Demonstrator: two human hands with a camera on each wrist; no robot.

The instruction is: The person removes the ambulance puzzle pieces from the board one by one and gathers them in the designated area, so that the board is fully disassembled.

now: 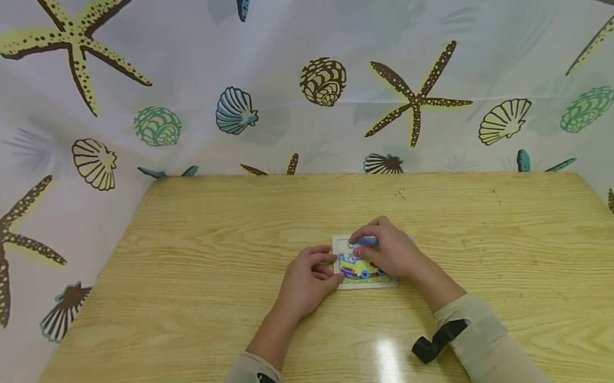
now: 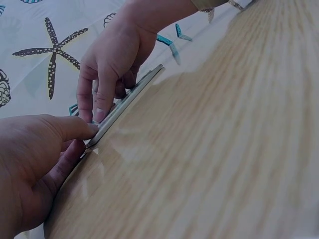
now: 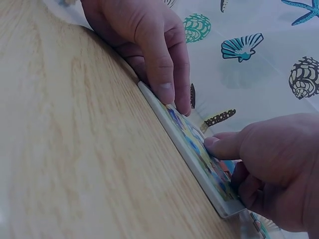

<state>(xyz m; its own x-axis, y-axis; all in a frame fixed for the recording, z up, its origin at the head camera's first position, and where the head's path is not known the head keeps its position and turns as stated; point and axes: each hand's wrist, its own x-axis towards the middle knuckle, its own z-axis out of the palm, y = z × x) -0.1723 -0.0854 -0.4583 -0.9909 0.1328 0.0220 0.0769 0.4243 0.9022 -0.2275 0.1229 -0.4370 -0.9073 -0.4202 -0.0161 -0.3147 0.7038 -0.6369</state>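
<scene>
A small puzzle board with a white frame and a picture of a yellow vehicle lies flat on the wooden table. My left hand is at its left side, thumb near the front corner and forefinger touching the edge; the fingers look relaxed. Over the upper part of the picture, my right hand pinches a blue puzzle piece between thumb and fingers. In the right wrist view the right thumb sits low over the colourful picture. The right hand hides the board's upper right part.
A pale wood-grain table surrounds the board. Behind it and at the sides hangs a white cloth printed with starfish and shells. Something small and blue shows just past the right hand. Black straps circle both sleeves.
</scene>
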